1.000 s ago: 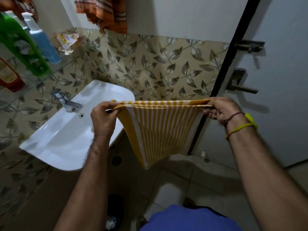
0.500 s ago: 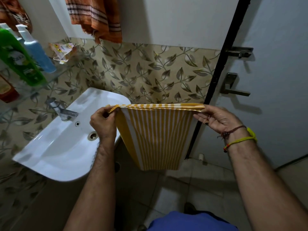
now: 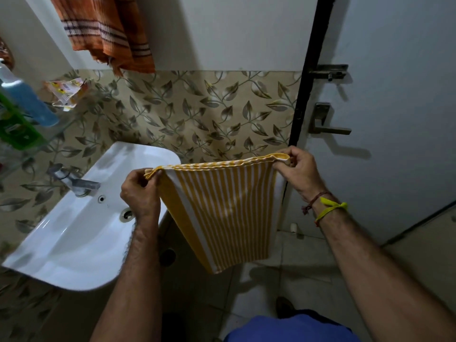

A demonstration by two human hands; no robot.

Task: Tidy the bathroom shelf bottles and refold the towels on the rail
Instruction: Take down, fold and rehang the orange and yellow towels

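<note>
A grey door (image 3: 394, 119) with a metal handle (image 3: 325, 124) stands to the right of the grip. A white sink (image 3: 74, 243) juts from the leaf-patterned wall tiles (image 3: 197, 114), left of and below the grip, with a tap (image 3: 79, 183) at its back. A folded yellow-and-white striped towel (image 3: 227, 213) hangs in the air between the two hands, over the tiled floor (image 3: 283, 280). An orange striped towel (image 3: 108, 30) hangs on the wall above and to the left. On a glass shelf (image 3: 49, 134) at far left stand a green bottle (image 3: 14, 127) and a blue bottle (image 3: 27, 99). The left hand (image 3: 140, 193) pinches the towel's top left corner; the right hand (image 3: 298, 171) pinches the top right corner, fingers curled over the folded edge.
</note>
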